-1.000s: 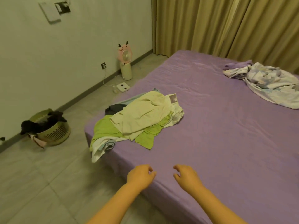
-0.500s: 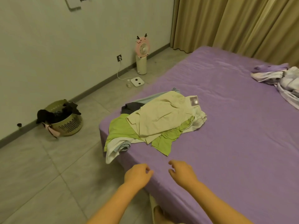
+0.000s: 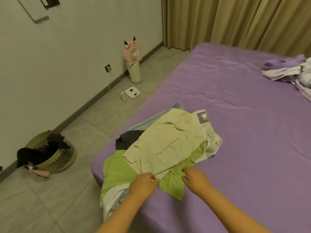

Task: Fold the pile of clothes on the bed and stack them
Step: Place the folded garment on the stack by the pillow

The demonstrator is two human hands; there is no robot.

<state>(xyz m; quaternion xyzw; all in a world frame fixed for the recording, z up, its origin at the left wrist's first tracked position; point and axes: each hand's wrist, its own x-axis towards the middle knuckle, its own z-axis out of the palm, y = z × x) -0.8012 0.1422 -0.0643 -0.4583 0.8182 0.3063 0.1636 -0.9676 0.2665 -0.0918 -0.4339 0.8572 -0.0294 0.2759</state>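
Clothes pile (image 3: 168, 148) on purple bed (image 3: 244, 123), both hands loosely curled at its near edge

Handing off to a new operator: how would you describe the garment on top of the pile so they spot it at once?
Find the purple bed, then the clothes pile at its near left corner by the floor. The top garment is the cream one spread flat across the pile. Unlike the lime green piece under it, it is pale and carries a square grey patch at its far end.

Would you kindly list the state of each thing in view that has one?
cream garment: unfolded, topmost
green garment: crumpled beneath
left hand: at cream hem, grip unclear
right hand: open, holding nothing
laundry basket: upright, holds dark clothes
fan: upright
curtains: drawn
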